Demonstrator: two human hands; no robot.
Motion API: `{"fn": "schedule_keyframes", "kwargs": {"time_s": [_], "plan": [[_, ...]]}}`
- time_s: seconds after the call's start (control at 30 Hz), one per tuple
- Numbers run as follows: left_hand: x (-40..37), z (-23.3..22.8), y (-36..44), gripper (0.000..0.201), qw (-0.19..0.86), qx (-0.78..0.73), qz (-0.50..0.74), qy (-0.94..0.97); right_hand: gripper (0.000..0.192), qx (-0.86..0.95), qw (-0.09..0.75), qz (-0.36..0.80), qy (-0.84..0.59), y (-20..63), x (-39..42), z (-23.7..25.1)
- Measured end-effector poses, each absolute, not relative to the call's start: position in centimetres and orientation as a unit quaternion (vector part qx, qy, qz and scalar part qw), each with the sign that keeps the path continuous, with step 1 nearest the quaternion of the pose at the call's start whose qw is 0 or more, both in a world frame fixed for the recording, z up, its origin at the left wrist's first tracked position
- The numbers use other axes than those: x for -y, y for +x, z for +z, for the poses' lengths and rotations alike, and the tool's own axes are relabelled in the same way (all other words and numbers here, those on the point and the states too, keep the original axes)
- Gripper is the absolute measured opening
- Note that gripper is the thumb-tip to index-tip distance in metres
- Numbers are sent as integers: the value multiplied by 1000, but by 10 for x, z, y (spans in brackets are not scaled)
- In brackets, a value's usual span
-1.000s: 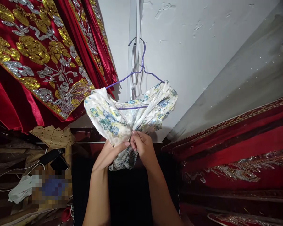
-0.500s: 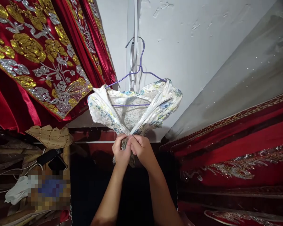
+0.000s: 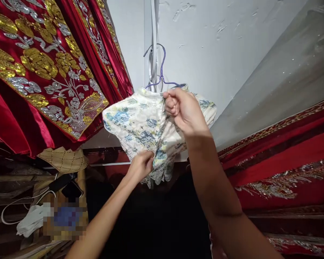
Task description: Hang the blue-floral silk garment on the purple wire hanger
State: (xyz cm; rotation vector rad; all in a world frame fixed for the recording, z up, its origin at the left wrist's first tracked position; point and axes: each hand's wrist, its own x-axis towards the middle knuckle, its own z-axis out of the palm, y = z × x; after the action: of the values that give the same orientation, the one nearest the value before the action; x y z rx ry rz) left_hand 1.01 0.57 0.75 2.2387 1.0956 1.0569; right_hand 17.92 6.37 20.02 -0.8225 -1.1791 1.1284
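Two bare arms are reaching up from the bottom of the view toward a floral garment that is hanging against the white wall. Nearest, the left hand is pinching the lower part of the cloth, its fingers closing on a fold just above the ragged hem. Higher up, the right hand is curling into a fist round the top of the garment, gripping the fabric where it is meeting the purple wire hanger. The garment is draping over that hanger, white with blue and yellow flowers, and the hanger's hook is catching on a pale vertical strip running up the wall.

Off to the left, low down, a white cable and a dark phone are lying on a wooden shelf, with a tan quilted cloth sitting just above them. Red satin drapes with gold and silver embroidery are hanging across the upper left, touching the garment's left edge. More red embroidered cloth is spreading along the right side, below a grey sloping panel.
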Motion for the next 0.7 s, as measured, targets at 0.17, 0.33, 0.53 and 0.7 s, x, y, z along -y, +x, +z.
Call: {"fn": "schedule_keyframes", "kwargs": {"time_s": [0.17,0.33,0.53,0.7], "plan": [[-36,54,-4,16,196,-384,365,825,20,588,599,406,-363,160,-53,192],[-54,144,-4,36,97,-322,578,743,25,622,583,370,-370,153,-40,185],[-66,183,4,22,-4,-314,497,809,25,611,600,352,-378,159,-54,167],[-69,165,6,17,-42,-315,495,809,29,595,600,355,-399,155,-69,127]]}}
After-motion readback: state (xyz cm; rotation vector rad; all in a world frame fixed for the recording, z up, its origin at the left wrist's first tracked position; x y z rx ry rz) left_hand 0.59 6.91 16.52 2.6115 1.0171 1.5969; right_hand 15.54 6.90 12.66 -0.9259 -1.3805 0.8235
